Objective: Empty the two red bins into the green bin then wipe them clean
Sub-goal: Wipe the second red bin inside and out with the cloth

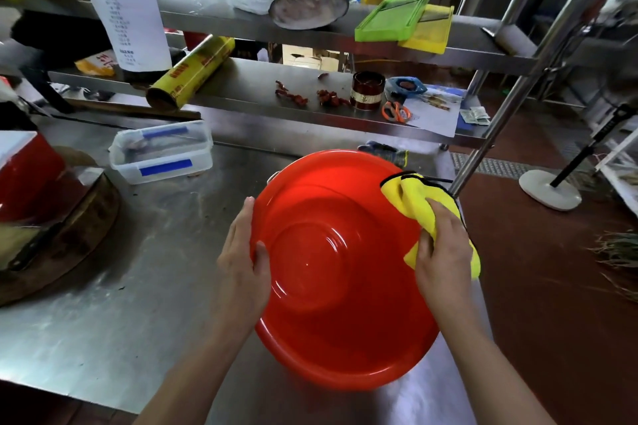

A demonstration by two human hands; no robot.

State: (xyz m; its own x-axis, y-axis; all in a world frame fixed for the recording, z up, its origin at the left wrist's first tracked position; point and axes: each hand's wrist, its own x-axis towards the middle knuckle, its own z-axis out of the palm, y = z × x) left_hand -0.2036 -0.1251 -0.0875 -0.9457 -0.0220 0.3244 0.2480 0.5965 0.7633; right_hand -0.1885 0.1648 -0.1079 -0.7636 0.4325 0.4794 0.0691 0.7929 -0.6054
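Note:
A round red bin [331, 286] lies on the steel table [103, 304] right in front of me, its inside bare and shiny. My left hand [241, 262] holds the bin's left rim, thumb hooked inside and fingers along the outer wall. My right hand [442, 252] presses a yellow cloth [411, 197] against the bin's right inner wall and rim, fingers curled over the cloth. No second red bin or green bin shows in this view.
A clear lidded box with blue clips [162, 152] stands on the table at the back left. A round wooden chopping block [69, 238] carrying a red-and-white container [24, 172] sits at the left. A two-tier steel shelf [310, 114] runs behind the bin, its post [483, 148] close to the cloth.

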